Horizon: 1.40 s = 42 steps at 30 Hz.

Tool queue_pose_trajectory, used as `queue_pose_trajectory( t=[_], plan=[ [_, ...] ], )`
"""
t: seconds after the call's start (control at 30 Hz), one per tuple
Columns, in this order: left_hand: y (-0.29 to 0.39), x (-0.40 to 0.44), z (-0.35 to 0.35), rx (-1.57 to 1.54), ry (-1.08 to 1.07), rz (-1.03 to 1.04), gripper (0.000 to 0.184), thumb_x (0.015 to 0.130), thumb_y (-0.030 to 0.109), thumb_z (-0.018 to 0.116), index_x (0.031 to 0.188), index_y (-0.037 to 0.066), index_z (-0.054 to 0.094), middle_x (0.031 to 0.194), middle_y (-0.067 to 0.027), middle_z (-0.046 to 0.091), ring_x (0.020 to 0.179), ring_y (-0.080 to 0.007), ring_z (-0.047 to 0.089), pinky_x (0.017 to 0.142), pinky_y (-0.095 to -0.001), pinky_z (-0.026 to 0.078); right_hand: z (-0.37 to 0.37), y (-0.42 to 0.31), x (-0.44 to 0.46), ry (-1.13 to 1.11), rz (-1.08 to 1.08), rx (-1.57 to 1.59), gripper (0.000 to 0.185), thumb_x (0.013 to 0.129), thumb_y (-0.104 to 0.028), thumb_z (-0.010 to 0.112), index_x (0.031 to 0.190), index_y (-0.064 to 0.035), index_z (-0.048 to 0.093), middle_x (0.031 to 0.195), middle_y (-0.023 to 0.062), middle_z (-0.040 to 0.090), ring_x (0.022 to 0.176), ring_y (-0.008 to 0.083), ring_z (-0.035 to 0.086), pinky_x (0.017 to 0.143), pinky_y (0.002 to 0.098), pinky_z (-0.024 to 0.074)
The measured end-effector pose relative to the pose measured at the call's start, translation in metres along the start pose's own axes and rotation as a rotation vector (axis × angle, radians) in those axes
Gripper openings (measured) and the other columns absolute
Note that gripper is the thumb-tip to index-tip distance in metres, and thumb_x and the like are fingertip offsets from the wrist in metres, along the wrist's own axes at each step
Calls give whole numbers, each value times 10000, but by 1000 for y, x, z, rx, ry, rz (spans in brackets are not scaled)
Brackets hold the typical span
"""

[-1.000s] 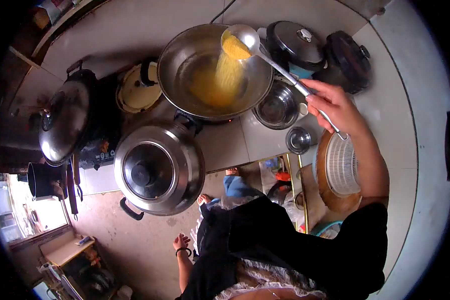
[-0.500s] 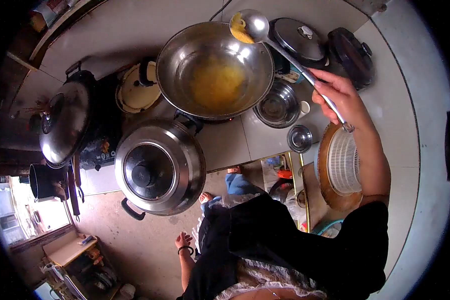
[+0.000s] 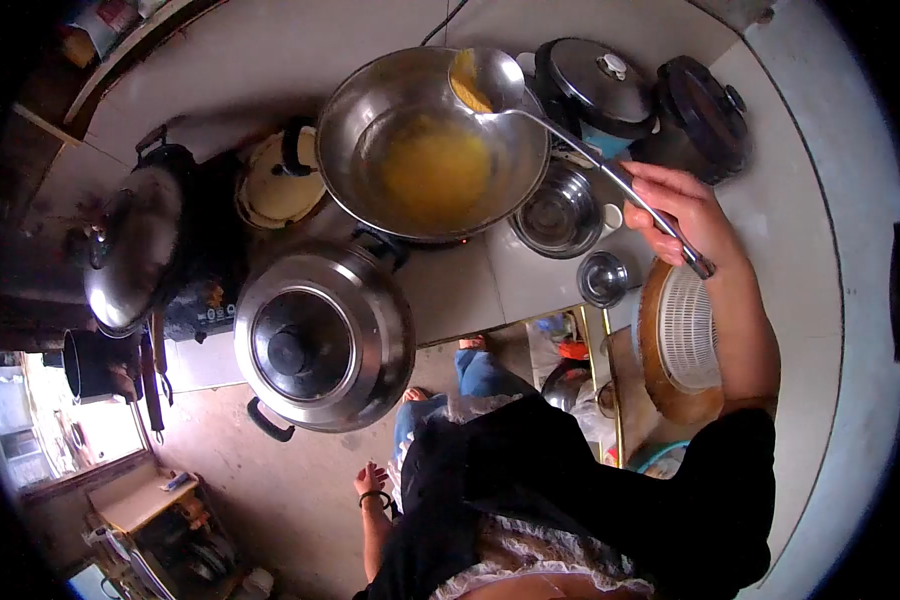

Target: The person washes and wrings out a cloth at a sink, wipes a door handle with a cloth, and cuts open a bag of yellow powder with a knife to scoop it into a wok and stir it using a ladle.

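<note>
My right hand [image 3: 675, 210] is closed round the long handle of a metal ladle [image 3: 615, 172]. The ladle's bowl is over the right back part of a large steel wok [image 3: 345, 130], tilted, with a yellow patch of food along its left side. Yellowish liquid [image 3: 435, 170] covers the bottom of the wok. Down by my side hangs my left hand [image 3: 370, 480], its fingers loosely curled and apart, holding nothing; a dark band circles that wrist.
A big lidded steel pot [image 3: 325, 340] stands in front of the wok. To the right are steel bowls [image 3: 560, 215], a small metal bowl [image 3: 602, 278], a lidded cooker [image 3: 600, 90] and a white strainer basket [image 3: 685, 330]. A domed lid [image 3: 135, 250] leans at the left.
The ladle's bowl has come slightly down and left over the wok, and my right hand has lowered a little with it. My left hand hangs much as before.
</note>
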<state>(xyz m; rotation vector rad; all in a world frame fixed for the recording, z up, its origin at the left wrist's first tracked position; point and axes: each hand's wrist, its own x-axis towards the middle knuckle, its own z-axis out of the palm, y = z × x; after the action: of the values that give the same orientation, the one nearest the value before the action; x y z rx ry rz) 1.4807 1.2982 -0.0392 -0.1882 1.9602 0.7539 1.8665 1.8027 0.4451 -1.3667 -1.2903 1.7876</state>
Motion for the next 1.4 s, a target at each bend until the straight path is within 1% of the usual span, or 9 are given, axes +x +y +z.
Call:
queue_pose_trajectory(
  t=[0.3,0.5,0.53,0.9,1.0,1.1,1.2,1.27,1.4],
  plan=[
    [35,60,-65,420,-160,301,306,882,338,585,820,42,631,659,-50,612,508,-126,548,450,-256,434,68,58,-136,103,13,85,384,958,-142,420,1318,-7,414,681,61,522,383,48,397,339,192,339],
    [92,128,-124,755,-417,402,304,887,347,575,851,49,625,688,-52,614,533,-127,553,462,-259,439,170,164,-295,467,75,386,384,913,-152,554,1272,-40,475,743,82,592,441,72,447,380,221,335],
    [103,135,-126,816,-459,414,304,887,348,574,856,50,624,693,-52,614,537,-128,554,465,-259,439,189,173,-322,554,240,322,403,914,-158,556,1289,-39,468,748,81,600,463,78,465,395,229,354],
    [158,92,-17,1523,-891,666,307,895,365,555,911,63,614,746,-56,617,583,-130,563,488,-265,448,417,349,-613,940,490,627,353,934,-247,511,1255,-100,530,651,25,540,457,83,486,385,240,398],
    [136,52,-1,1668,-986,728,310,898,369,550,926,67,611,761,-57,618,596,-130,566,494,-266,450,480,429,-664,1102,366,880,392,940,-155,499,1316,-53,454,667,39,550,422,84,472,357,225,372],
    [97,18,-4,1791,-1046,771,312,900,374,545,942,71,609,775,-58,619,609,-131,569,501,-268,452,491,471,-702,1261,385,1049,404,939,-156,502,1325,-53,439,667,38,552,416,83,473,350,228,381],
    [65,-8,-28,1953,-1045,785,316,902,378,540,957,74,606,790,-60,620,621,-131,571,507,-269,454,493,558,-731,1371,193,1172,409,944,-169,495,1330,-51,428,666,29,546,404,74,469,339,220,383],
    [49,-16,-41,2059,-1021,759,318,903,381,537,967,77,604,800,-60,621,630,-132,573,511,-270,456,463,595,-738,1430,310,1006,373,951,-161,480,1300,-32,451,647,13,522,389,56,456,327,203,371],
    [17,-18,-60,2199,-932,693,324,906,387,530,987,82,600,819,-62,622,647,-132,576,520,-272,459,390,683,-746,1576,224,993,326,911,-170,513,1196,-12,537,636,41,525,397,92,478,330,254,380]
  ],
)
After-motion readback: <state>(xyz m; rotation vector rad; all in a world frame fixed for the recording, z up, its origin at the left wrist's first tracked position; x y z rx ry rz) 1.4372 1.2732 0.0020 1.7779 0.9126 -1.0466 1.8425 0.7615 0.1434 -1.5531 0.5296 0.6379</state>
